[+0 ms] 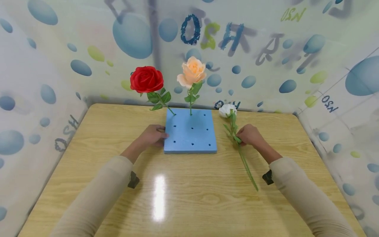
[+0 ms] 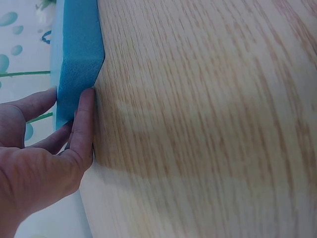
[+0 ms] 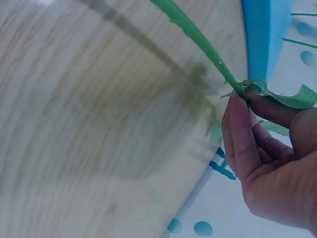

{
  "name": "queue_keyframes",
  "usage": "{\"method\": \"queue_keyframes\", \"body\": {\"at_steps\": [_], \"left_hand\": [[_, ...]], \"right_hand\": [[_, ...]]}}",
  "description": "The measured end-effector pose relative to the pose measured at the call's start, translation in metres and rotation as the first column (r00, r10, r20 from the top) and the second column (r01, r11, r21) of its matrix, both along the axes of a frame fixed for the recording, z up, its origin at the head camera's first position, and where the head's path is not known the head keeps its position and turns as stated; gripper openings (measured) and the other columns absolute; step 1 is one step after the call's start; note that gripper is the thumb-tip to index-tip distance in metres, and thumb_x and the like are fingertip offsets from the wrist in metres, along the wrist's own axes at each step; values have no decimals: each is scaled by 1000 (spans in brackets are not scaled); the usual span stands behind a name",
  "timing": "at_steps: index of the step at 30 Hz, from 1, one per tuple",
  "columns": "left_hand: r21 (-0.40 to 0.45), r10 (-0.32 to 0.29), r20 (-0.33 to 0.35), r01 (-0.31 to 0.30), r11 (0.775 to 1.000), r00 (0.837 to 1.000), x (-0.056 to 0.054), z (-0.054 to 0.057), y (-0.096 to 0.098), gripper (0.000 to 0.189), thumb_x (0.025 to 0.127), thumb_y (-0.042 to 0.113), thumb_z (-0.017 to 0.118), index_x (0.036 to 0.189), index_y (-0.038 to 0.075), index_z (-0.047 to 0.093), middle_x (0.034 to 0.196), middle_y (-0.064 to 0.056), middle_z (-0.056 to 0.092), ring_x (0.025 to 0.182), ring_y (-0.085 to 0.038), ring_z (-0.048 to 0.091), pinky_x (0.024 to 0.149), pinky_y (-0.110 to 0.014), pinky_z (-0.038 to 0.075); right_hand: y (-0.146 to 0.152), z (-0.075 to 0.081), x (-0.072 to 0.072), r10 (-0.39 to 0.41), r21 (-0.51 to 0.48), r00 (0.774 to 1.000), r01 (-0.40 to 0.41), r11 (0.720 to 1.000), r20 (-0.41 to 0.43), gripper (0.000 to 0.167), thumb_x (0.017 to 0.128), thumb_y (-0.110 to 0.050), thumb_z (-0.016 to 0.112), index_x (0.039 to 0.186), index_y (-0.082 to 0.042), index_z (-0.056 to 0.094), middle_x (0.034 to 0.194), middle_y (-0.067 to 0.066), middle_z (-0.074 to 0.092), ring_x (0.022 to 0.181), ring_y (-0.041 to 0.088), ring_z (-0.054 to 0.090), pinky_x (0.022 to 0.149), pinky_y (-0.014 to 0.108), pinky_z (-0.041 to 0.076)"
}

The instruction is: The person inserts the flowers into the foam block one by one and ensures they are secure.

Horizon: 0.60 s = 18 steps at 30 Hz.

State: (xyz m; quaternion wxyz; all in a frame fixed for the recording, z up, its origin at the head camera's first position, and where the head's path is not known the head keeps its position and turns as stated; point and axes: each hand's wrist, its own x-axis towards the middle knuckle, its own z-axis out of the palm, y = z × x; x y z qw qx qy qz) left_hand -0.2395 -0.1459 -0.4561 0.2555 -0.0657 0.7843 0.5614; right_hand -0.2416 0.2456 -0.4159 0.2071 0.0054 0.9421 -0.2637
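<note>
A blue foam board [image 1: 185, 135] with rows of small holes lies on the table. My left hand [image 1: 152, 135] grips its left edge, thumb on the top face and fingers [image 2: 85, 111] low against the side. In its back row stand a red artificial rose [image 1: 146, 79], leaning left, and an upright peach rose [image 1: 193, 70]. To the right of the board, my right hand [image 1: 249, 134] pinches the stem of a white rose [image 1: 228, 110] among its leaves. In the right wrist view the green stem [image 3: 203, 47] runs out from between thumb and fingertips, above the tabletop.
The wooden table [image 1: 207, 197] reaches back to a patterned wall cloth [image 1: 251, 59] with blue and green spots and letters. Similar cloth hangs at both sides. Several open holes show in the board, including one at its back right.
</note>
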Motion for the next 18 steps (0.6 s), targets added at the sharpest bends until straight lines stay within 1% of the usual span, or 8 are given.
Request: {"method": "queue_keyframes", "body": {"at_steps": [3,9,13,18], "left_hand": [[7,4,2,-4,1000,1000,0,1,0,61,93,7,62,146,-6,34,137,-28,50,116,-40,59,85,-39,59],[2,-8,-5,8,1000,1000,1,3,1,60,93,7,62,145,-7,35,136,-28,51,114,-40,61,83,-38,59],[6,-7,-2,7,1000,1000,1,4,1,60,93,7,61,145,-7,34,137,-29,50,115,-41,60,85,-39,59],[34,3,12,-4,999,1000,0,0,0,61,94,5,60,146,-8,31,140,-29,47,118,-42,57,89,-41,57]], "right_hand": [[1,8,0,26,-13,1000,-26,1000,3,31,98,-10,52,115,13,64,117,30,64,71,18,73,74,37,61],[5,22,2,81,-9,996,-82,997,-45,34,100,-12,50,120,12,61,124,31,59,78,22,73,85,46,58],[7,27,3,97,-33,992,-100,994,-84,34,100,-14,50,122,11,61,123,31,60,82,25,73,84,46,58],[7,33,4,98,-58,986,-106,993,-135,33,101,-14,50,122,8,63,119,29,63,83,25,69,75,40,59]]}}
